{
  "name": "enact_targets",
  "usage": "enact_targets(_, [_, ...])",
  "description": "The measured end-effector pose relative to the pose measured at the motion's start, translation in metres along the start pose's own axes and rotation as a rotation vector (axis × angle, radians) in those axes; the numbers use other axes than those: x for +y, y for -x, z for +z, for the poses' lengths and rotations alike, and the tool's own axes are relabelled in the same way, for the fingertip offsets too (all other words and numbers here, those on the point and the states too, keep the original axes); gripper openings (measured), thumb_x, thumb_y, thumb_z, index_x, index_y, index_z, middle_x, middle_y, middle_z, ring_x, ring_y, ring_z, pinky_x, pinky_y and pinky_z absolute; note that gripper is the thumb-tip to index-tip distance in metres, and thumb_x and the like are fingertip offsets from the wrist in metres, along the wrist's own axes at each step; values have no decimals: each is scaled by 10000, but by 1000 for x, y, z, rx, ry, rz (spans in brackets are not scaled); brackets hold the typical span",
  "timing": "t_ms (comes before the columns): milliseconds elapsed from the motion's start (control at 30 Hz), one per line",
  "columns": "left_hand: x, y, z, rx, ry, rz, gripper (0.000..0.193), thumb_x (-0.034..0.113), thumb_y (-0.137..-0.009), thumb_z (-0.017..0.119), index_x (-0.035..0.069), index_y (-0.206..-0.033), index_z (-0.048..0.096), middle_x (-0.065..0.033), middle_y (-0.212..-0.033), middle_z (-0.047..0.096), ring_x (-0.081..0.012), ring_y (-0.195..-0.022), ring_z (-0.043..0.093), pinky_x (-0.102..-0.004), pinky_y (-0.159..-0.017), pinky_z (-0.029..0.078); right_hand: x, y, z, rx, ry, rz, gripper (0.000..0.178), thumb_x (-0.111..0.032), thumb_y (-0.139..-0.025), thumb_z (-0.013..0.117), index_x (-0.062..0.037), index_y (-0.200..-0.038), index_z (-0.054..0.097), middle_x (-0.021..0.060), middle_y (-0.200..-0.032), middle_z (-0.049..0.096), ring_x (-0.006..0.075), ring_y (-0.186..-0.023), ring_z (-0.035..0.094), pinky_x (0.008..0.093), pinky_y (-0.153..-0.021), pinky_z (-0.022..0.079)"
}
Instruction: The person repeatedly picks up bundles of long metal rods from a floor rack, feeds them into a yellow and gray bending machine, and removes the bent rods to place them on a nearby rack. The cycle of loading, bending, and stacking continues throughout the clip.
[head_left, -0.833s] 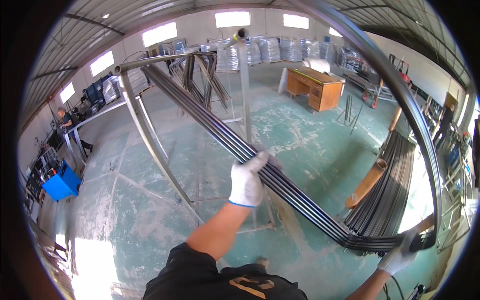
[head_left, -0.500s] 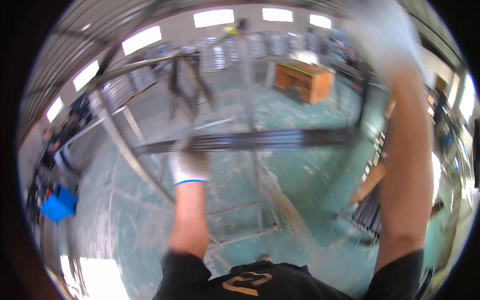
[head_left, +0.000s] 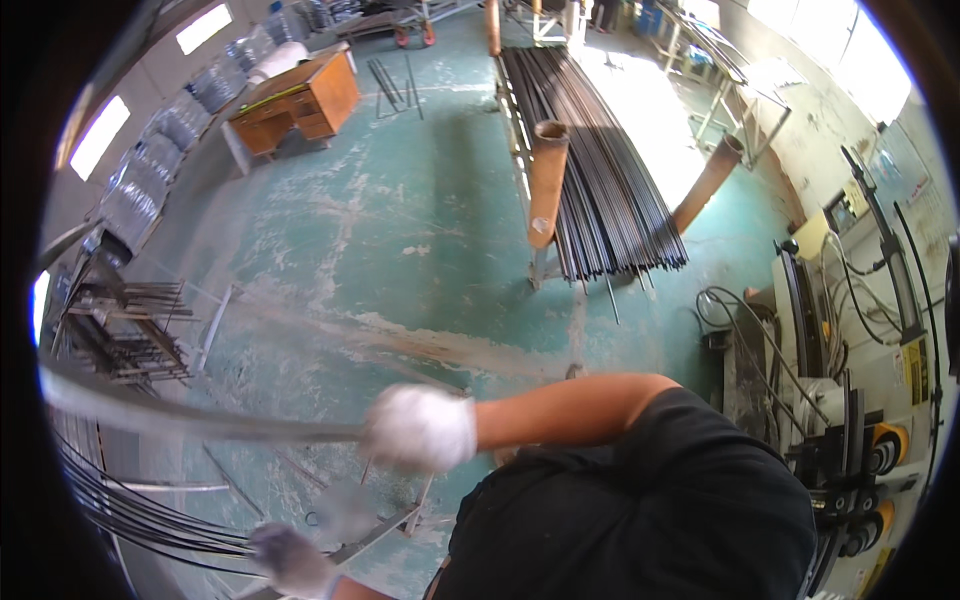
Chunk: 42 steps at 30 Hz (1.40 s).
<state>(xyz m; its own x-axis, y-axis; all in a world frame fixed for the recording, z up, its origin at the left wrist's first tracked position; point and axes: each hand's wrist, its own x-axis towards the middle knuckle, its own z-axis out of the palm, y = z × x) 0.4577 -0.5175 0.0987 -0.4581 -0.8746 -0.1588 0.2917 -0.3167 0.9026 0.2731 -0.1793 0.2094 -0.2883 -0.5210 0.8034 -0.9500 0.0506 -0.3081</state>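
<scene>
My left hand [head_left: 290, 562], in a pale work glove with dark stains, is at the lower left. It is closed at the right end of a bundle of long thin black metal rods [head_left: 160, 525]. My right hand [head_left: 420, 428], also gloved in white, is in front of my chest with the arm bent across. Its fingers look curled; what they hold, if anything, is hidden. A grey metal bar [head_left: 250, 424] runs from the left edge up to this glove. I cannot tell whether the glove grips the bar or only passes in front of it.
Many dark rods [head_left: 600, 160] lie on a rack with rusty upright tubes [head_left: 547, 185]. A wooden desk [head_left: 300, 95] stands at the back left. Machinery with cables [head_left: 830, 400] lines the right wall. Thin metal stock [head_left: 130, 310] is stacked at the left.
My view has swung to the right, so the rod rack and machinery now show. My raised right hand has come down to chest height. The rod bundle now appears at the lower left.
</scene>
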Motion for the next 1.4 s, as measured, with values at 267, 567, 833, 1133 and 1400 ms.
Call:
enact_targets(267, [-103, 153, 262, -538, -601, -42, 262, 287, -1110, 641, 28, -1075, 627, -65, -901, 631, -201, -810, 607, -338, -784, 504, 253, 349, -145, -18, 606, 1705, 778, -363, -847, 928, -72, -1491, 605, 214, -1326, 733, 393, -1249, 702, 480, -1088, 563])
enact_targets(567, [-249, 180, 670, -1006, -610, 295, 292, 218, -1070, 780, -4, -1226, 670, -73, -1054, 709, -178, -959, 678, -354, -935, 574, 470, 498, -272, -67, 666, 2149, 1325, -660, -734, 952, 32, -1681, 337, 248, -1673, 479, 395, -1542, 467, 488, -1289, 389])
enact_targets(833, [-448, 251, 859, -1226, -1018, 657, 237, 63, -1035, 708, -8, -1261, 706, -87, -1183, 737, -190, -1080, 686, -339, -1020, 535, 579, 468, -257, -80, 590, 2252, 1335, -682, -731, 943, -50, -1715, 298, 262, -1684, 407, 423, -1581, 380, 558, -1304, 307])
enact_targets(1133, [-477, 284, 881, -1143, -936, 410, 312, 0, -978, 643, -15, -1285, 693, -75, -1172, 722, -188, -1116, 662, -338, -1046, 517, 584, 512, -226, 109, 411, 1996, 491, -108, -1053, 538, -136, -1543, 539, 208, -1257, 654, 390, -1102, 705, 524, -935, 591])
enact_targets(1400, [-480, 304, 885, -1144, -916, 413, 311, -4, -986, 641, -16, -1291, 698, -89, -1207, 721, -190, -1131, 664, -344, -1063, 513, 576, 523, -247, 303, 57, 2143, 586, -165, -915, 701, -142, -1466, 504, 250, -1133, 762, 443, -1079, 752, 540, -964, 582])
